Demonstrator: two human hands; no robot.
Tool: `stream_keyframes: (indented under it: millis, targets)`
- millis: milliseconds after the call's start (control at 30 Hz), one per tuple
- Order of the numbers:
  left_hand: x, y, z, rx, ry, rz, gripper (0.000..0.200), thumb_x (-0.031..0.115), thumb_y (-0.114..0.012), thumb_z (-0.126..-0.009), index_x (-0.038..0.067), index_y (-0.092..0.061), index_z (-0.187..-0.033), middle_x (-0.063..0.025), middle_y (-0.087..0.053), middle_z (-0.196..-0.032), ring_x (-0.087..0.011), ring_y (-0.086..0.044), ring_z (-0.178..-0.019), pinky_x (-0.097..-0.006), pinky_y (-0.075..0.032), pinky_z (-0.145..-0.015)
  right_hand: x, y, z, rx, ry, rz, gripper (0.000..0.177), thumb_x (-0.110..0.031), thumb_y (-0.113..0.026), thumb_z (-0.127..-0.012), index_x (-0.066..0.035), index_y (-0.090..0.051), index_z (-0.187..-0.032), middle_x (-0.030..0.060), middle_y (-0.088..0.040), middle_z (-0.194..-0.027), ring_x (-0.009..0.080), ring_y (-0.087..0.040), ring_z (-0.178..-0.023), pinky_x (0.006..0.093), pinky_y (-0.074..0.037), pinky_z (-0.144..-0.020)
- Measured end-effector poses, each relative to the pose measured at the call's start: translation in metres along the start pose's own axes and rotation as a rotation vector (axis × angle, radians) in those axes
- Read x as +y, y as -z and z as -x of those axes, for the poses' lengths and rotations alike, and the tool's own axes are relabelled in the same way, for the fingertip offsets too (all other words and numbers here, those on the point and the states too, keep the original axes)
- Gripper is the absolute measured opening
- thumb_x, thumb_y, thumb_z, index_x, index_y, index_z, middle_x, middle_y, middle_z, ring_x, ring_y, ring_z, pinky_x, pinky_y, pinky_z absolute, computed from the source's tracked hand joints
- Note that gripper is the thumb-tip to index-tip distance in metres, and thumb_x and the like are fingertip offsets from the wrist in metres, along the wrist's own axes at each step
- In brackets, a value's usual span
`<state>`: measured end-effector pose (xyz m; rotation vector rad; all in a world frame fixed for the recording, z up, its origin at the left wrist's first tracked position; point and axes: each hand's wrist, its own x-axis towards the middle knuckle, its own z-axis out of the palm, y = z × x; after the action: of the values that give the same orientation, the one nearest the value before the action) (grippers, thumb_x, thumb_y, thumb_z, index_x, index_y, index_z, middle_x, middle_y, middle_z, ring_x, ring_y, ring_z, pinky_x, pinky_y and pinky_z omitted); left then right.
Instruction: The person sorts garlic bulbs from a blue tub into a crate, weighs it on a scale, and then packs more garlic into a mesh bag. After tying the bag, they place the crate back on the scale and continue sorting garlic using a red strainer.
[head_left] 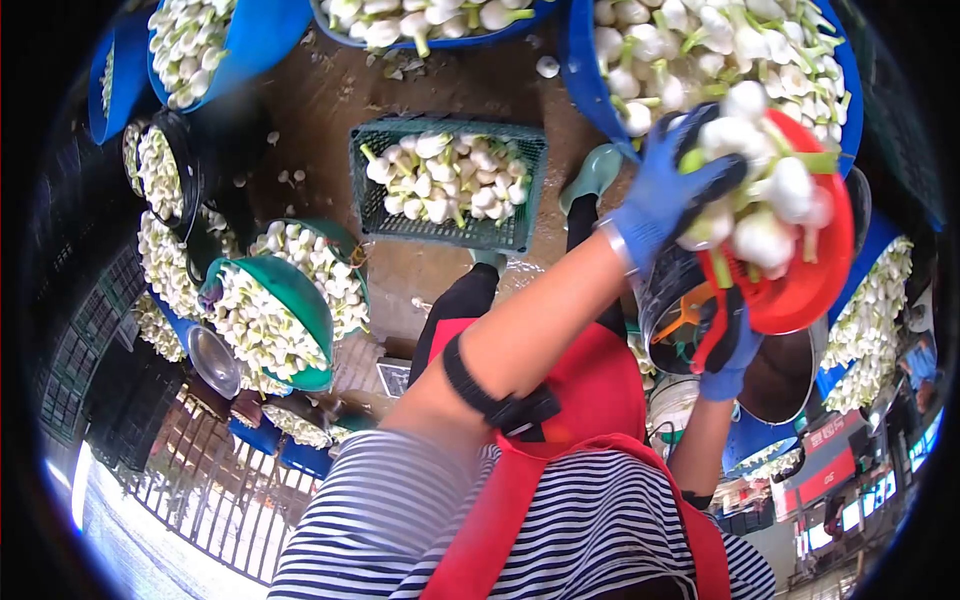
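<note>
My left hand, in a blue glove with dark fingers, reaches across and curls around several white garlic bulbs with green stems. These bulbs are piled at a tilted red plastic bowl, and some overlap its rim. Below, my right hand, gloved the same way, grips the red bowl at its lower edge; part of its fingers is hidden. Behind the bowl is a large blue tub full of garlic. Beneath the hands, an orange tool lies in a dark bucket.
A green crate of garlic sits on the wet floor before my feet. To the left stand a green basin and several blue and black tubs of garlic. A metal bowl leans there. A dark round pan is at right.
</note>
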<state>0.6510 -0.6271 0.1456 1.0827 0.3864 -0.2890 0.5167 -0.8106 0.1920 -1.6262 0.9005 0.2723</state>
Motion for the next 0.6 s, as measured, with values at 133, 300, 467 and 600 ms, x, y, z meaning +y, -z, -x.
stream_keyframes:
  millis: [133,300,467,600]
  targets:
    - [0.003,0.118,0.083,0.147,0.188,0.509,0.042,0.023,-0.06,-0.091,0.006,-0.049,-0.127,-0.009,-0.057,-0.12,-0.0187,-0.057,-0.107,-0.0324,-0.045,-0.096,0.052,-0.076,0.044,-0.005,0.173,0.308,0.062,-0.012,-0.067,-0.077,-0.003,-0.04,-0.132,0.0141,-0.056,-0.115,0.0222,-0.057,-0.099,0.0344,-0.046,-0.085]
    - [-0.053,0.263,0.112,0.528,0.643,0.809,0.064,0.055,-0.043,-0.088,0.012,-0.043,-0.135,-0.0109,-0.051,-0.132,-0.0313,-0.047,-0.121,-0.0523,-0.036,-0.101,0.076,-0.182,0.052,-0.194,0.391,0.982,0.086,-0.018,-0.073,-0.07,-0.018,-0.029,-0.144,0.016,-0.042,-0.139,0.0356,-0.053,-0.115,0.0395,-0.049,-0.089]
    - [-0.065,0.302,0.121,0.7,0.585,0.46,0.071,0.053,-0.062,-0.078,0.023,-0.038,-0.138,-0.0067,-0.036,-0.142,-0.0329,-0.033,-0.131,-0.0579,-0.03,-0.099,0.031,-0.163,0.043,-0.082,0.551,0.862,0.085,-0.02,-0.071,-0.073,-0.018,-0.025,-0.145,0.0165,-0.046,-0.137,0.0351,-0.055,-0.113,0.0396,-0.05,-0.086]
    - [-0.038,0.258,0.103,0.528,0.247,-0.029,0.059,0.027,-0.063,-0.086,0.019,-0.038,-0.139,-0.008,-0.036,-0.143,-0.0268,-0.033,-0.132,-0.0496,-0.031,-0.102,-0.035,-0.074,-0.002,0.073,0.536,0.489,0.079,-0.02,-0.072,-0.078,-0.004,-0.028,-0.141,0.0194,-0.054,-0.125,0.0277,-0.058,-0.111,0.0353,-0.046,-0.092]
